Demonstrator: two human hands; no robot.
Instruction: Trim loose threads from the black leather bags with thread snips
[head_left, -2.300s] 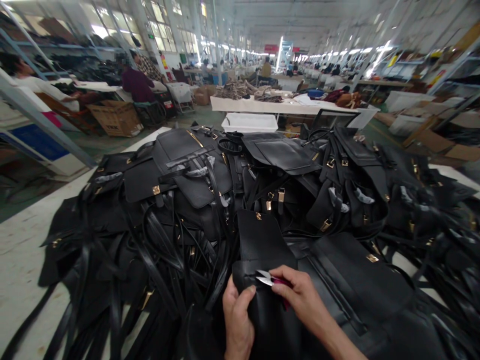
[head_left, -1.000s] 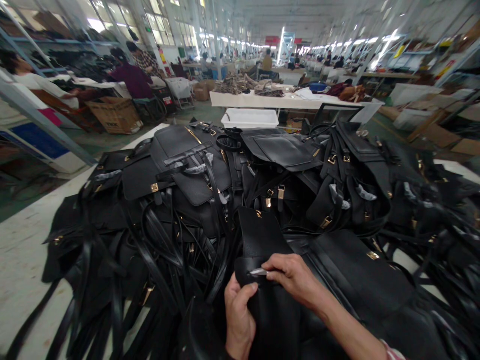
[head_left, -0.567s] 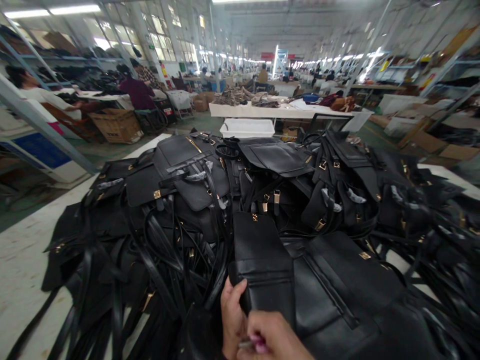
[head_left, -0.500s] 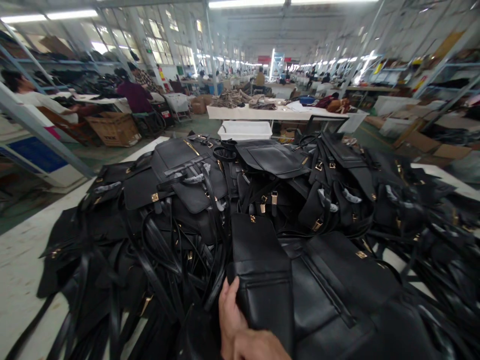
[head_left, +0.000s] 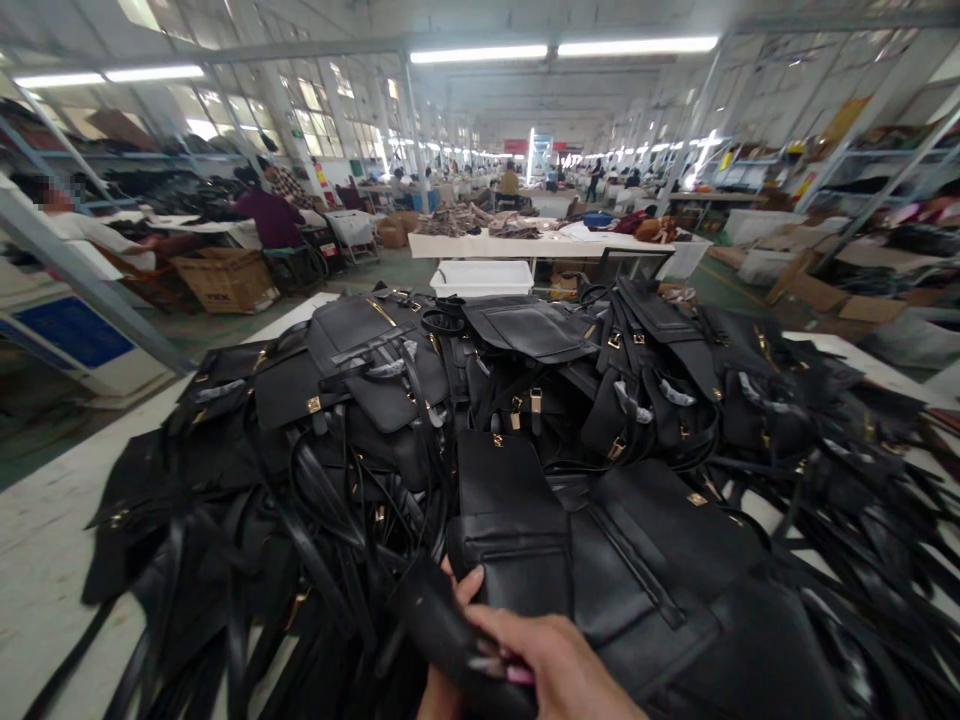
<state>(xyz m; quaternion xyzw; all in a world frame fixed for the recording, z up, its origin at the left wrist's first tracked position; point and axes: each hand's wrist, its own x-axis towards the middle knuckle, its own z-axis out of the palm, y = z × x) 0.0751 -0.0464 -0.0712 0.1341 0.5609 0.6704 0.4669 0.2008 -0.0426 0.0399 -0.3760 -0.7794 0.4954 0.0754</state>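
Low in the middle, my left hand (head_left: 463,582) is closed on a black leather bag (head_left: 517,580). Its fingertips show at the bag's left edge. A loose curved black part (head_left: 439,620) of a bag, blurred, crosses in front of that hand and hides most of it. My right hand (head_left: 566,665) is closed beside this part, with its index finger stretched over it. In its grip shows a small metal thing with a pink end (head_left: 517,673), too blurred to name. Another black bag (head_left: 675,530) with a gold clasp lies flat to the right.
Many black bags (head_left: 360,340) with straps and gold buckles are heaped over the pale table (head_left: 45,510). Beyond stand a white bin (head_left: 480,280) and a second table (head_left: 442,245) bearing brown pieces. A carton (head_left: 225,280) and seated people are at the left.
My right hand has come further into view, holding the small metal-and-pink thing. The curved black part has risen across my left hand. The view has tilted up slightly.
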